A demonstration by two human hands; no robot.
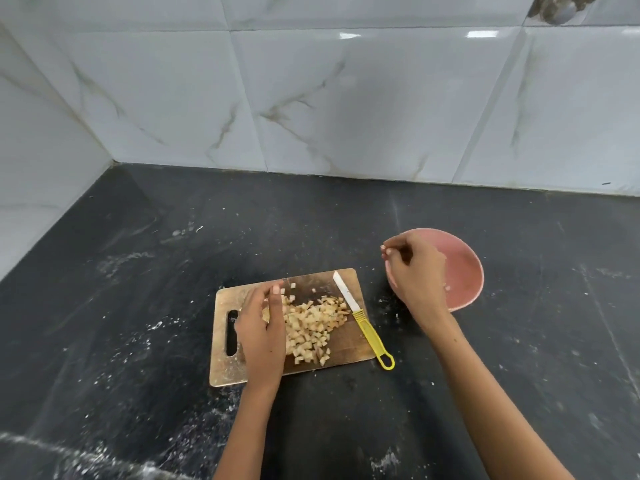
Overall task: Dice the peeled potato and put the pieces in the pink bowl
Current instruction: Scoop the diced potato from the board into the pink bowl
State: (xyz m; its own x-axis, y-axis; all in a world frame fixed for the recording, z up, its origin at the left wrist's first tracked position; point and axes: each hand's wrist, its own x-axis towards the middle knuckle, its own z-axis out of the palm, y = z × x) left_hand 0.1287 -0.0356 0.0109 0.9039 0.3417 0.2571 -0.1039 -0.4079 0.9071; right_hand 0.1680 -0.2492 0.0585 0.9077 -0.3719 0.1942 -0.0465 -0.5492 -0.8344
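Potato point(311, 325) is already fully diced, heaped as small pale cubes in the middle of the board point(337, 355), with a few strays scattered toward the far edge. Cutting looks finished, so what's left is basically the transfer, and barely any of it seems done.

Knife point(360, 317) has been laid down along the board's right edge, blade pointing away, yellow handle hanging off the near corner onto the counter point(138, 306). Parked there it's clear of the pile and leaves both hands free, which is probably the point.

Left hand point(261, 336) is set edge-on against the left side of the heap, fingers together and slightly curled, like a wall for corralling or scooping the cubes. It isn't gripped on anything that can be made out.

Right hand point(414, 271) is held over the near-left rim of the bowl point(464, 268), fingertips pinched together. A small pale bit seems to be pinched there, likely a cube being dropped in, but it's too small to call. A speck or two can be seen inside the bowl.

Textures: the board is worn wood with a slot handle and rounded corners; the bowl is shallow, smooth, matte pink; the counter is dark stone dusted with white smears; glossy marble-look tiles sit behind. The cubes look moist and a bit uneven, so sticking to fingers can be expected.
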